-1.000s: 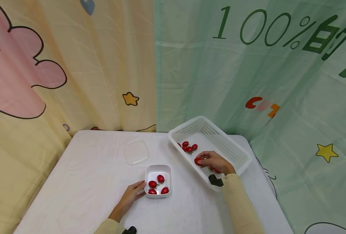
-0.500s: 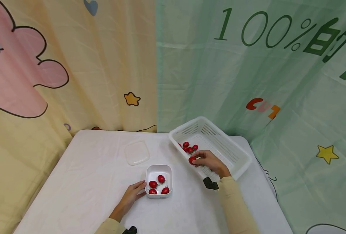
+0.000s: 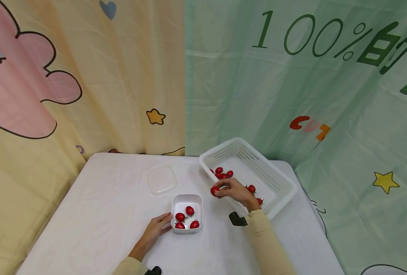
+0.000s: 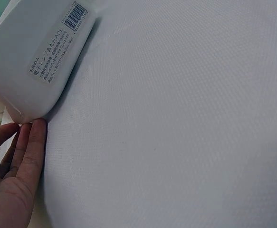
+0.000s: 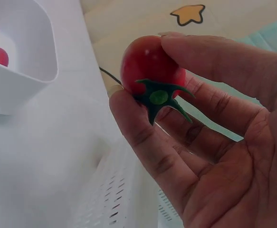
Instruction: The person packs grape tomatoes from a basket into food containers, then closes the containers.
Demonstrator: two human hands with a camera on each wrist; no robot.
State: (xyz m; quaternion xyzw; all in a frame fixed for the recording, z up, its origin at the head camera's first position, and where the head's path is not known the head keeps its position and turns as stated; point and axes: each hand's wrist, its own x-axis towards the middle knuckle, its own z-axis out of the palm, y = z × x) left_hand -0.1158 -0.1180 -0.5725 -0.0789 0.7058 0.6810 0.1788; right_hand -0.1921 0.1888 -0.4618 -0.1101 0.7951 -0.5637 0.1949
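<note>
Between thumb and fingers, my right hand [image 3: 236, 191] pinches a cherry tomato [image 5: 150, 64] whose green calyx [image 5: 158, 97] shows in the right wrist view. It is over the table, just past the near-left side of a white perforated basket [image 3: 275, 170]. My left hand [image 3: 153, 231] touches the left side of a small white square container [image 3: 186, 230] with nearly straight fingertips. Several cherry tomatoes [image 3: 189, 210] lie inside that container. In the left wrist view, the fingertips [image 4: 38, 127] meet a lower corner of the container, whose printed label [image 4: 60, 40] faces the camera.
More cherry tomatoes [image 3: 223, 176] lie in the basket, some partly hidden by the right hand. A translucent square lid [image 3: 161, 179] rests flat behind the container. White cloth covers the table [image 3: 97, 214], and printed curtains [image 3: 131, 76] hang behind it.
My right hand has carried the cherry tomato leftward from inside the basket to beyond its edge. The left hand and the container have stayed in place.
</note>
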